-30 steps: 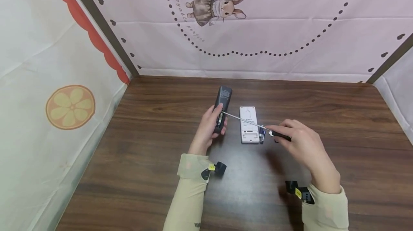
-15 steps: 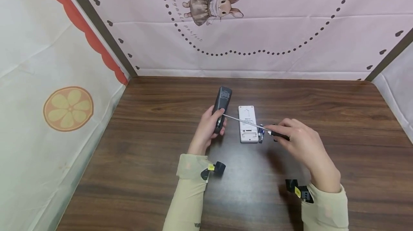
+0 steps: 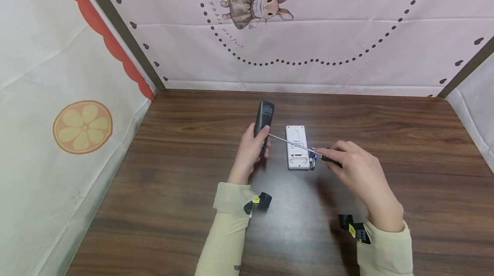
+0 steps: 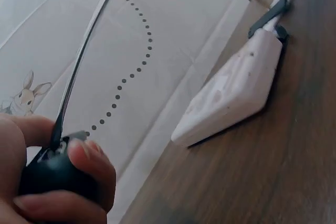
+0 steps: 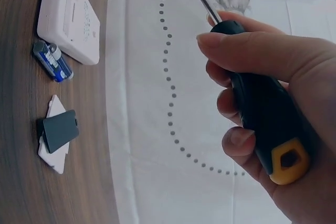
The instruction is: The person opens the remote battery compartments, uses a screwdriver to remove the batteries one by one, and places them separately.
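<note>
Over the table [image 3: 173, 173] — left hand [image 3: 245, 152] grips black remote [image 3: 264, 114], right hand [image 3: 360, 171] grips screwdriver [image 5: 268, 114] reaching that black remote; white remote [image 3: 296, 136] lies between hands — batteries [image 5: 51, 62] beside it.

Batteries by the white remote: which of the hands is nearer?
Right. The right hand, gripping the screwdriver, is just right of the batteries; the left hand is farther off, left of the white remote.
</note>
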### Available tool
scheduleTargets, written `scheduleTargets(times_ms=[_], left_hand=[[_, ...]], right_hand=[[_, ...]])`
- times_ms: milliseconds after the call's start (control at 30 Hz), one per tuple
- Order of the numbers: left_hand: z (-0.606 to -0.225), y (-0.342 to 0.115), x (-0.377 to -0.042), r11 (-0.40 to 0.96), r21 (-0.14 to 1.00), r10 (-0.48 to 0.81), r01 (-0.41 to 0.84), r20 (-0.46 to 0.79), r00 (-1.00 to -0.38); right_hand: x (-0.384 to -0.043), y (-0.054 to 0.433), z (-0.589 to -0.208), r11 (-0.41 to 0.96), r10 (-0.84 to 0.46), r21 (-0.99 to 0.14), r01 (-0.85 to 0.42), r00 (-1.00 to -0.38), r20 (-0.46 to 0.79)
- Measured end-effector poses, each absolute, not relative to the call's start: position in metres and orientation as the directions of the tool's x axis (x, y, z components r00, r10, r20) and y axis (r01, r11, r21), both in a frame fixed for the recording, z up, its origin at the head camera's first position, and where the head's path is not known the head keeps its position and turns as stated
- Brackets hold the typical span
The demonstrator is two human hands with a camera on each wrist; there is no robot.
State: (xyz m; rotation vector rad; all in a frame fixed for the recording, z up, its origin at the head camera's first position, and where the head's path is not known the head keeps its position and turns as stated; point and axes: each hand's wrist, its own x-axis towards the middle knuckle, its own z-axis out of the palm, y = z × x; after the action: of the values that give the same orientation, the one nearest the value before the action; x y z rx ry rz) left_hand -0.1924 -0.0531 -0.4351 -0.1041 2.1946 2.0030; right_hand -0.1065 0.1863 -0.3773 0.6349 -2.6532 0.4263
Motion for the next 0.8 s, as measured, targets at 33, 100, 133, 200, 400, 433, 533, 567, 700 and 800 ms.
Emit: scheduleTargets(times_ms=[33, 100, 133, 200, 400, 433, 533, 567, 700, 800], left_hand=[[-0.436, -0.053, -0.193, 0.142, 0.980, 0.039, -0.138, -0.145, -0.989], [-0.436, -0.053, -0.193, 0.245, 0.965, -0.016, -0.094, -0.093, -0.996], [-0.436, -0.054, -0.193, 0.291, 0.953, -0.043, -0.080, -0.071, -0.997], [-0.435, -0.055, -0.193, 0.349, 0.934, -0.086, -0.073, -0.046, -0.995], [-0.433, -0.058, -0.196, 0.181, 0.975, -0.052, -0.127, -0.119, -0.991], [-0.433, -0.058, -0.196, 0.155, 0.979, -0.041, -0.134, -0.130, -0.991], [-0.433, -0.059, -0.196, 0.133, 0.981, -0.027, -0.143, -0.140, -0.990], [-0.433, -0.059, -0.196, 0.127, 0.982, -0.024, -0.142, -0.140, -0.990], [-0.433, -0.060, -0.196, 0.139, 0.980, -0.029, -0.140, -0.137, -0.990], [-0.433, -0.061, -0.195, 0.169, 0.975, -0.045, -0.142, -0.136, -0.990]], right_hand=[[-0.107, 0.184, -0.378, 0.854, -0.366, -0.196, -0.482, -0.825, 0.430], [-0.107, 0.179, -0.379, 0.857, -0.364, -0.187, -0.479, -0.822, 0.437], [-0.107, 0.177, -0.379, 0.857, -0.367, -0.184, -0.481, -0.821, 0.437], [-0.108, 0.173, -0.380, 0.856, -0.370, -0.180, -0.485, -0.817, 0.441], [-0.108, 0.173, -0.379, 0.851, -0.357, -0.183, -0.492, -0.798, 0.486], [-0.108, 0.174, -0.379, 0.850, -0.357, -0.183, -0.494, -0.796, 0.489], [-0.108, 0.175, -0.379, 0.848, -0.360, -0.183, -0.497, -0.794, 0.490], [-0.108, 0.175, -0.379, 0.848, -0.363, -0.180, -0.499, -0.794, 0.488], [-0.108, 0.176, -0.379, 0.853, -0.363, -0.173, -0.493, -0.798, 0.481], [-0.108, 0.176, -0.379, 0.858, -0.365, -0.165, -0.487, -0.801, 0.474]])
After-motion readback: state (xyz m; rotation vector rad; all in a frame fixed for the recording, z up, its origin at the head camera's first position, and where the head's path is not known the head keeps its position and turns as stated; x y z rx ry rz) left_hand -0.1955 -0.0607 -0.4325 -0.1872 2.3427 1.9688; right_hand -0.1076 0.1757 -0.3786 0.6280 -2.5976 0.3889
